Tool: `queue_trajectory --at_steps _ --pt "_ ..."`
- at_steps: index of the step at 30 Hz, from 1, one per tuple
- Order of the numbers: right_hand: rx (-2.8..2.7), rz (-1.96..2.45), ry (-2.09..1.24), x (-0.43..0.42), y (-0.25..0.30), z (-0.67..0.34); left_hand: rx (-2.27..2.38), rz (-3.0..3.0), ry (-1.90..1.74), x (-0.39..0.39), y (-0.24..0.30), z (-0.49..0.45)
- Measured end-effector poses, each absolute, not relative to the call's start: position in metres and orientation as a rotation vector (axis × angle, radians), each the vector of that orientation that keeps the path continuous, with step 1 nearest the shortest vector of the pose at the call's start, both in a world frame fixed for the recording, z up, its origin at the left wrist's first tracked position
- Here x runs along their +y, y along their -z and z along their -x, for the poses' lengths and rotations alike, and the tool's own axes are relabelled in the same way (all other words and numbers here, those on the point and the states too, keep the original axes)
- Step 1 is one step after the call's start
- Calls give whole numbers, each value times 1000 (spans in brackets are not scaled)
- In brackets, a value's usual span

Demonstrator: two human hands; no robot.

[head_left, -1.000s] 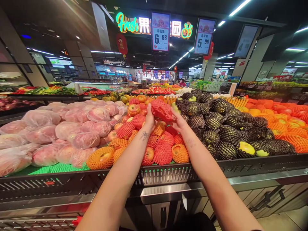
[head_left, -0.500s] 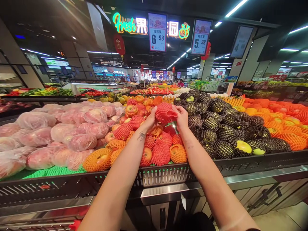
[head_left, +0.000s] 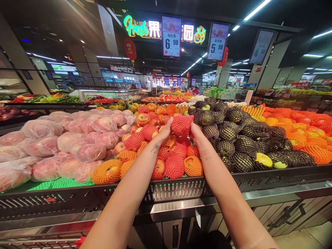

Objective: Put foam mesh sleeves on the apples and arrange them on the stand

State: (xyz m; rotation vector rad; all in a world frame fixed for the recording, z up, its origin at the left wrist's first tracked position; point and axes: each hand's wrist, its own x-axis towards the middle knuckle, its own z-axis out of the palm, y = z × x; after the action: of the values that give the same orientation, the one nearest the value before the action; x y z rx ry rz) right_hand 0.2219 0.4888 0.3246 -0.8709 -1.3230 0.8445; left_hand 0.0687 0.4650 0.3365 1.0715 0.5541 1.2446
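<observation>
Between both hands is an apple in a red foam net (head_left: 182, 125), held up over the apple pile; the net covers the fruit. My left hand (head_left: 166, 130) grips its left side, and most of those fingers are hidden behind it. On the right side, my right hand (head_left: 195, 131) presses against the net, its fingertips also out of sight. Below lie more apples in red nets (head_left: 174, 166) and orange nets (head_left: 193, 166), inside a black slotted crate (head_left: 178, 189).
Plastic-wrapped pink fruit (head_left: 90, 152) fills the left side. Green apples in black nets (head_left: 234, 138) are heaped to the right, with orange-netted fruit (head_left: 317, 152) beyond. Price screens (head_left: 171, 36) hang overhead. A metal ledge (head_left: 177, 205) runs along the front.
The netted apple has turned in my hands: its open net end faced right and now the closed mesh side shows. The view has shifted slightly.
</observation>
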Motion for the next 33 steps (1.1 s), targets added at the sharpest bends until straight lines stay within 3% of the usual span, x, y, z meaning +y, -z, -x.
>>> queue_trajectory --at_steps 4,9,18,28,33 --pt "-1167 1008 -1224 473 -333 -216 550 -997 -1356 470 -337 -72" --pt "-1158 757 -1471 451 -347 -206 807 -1227 -1648 479 -334 -68" --pt "-1100 614 -1468 445 -344 -204 883 -1828 -1949 492 -336 -53" --pt "-1165 688 -1440 447 -342 -202 524 -1062 -1871 488 -337 -54" --pt "-1083 698 -1369 454 -338 -199 657 -901 -1744 483 -343 -53"
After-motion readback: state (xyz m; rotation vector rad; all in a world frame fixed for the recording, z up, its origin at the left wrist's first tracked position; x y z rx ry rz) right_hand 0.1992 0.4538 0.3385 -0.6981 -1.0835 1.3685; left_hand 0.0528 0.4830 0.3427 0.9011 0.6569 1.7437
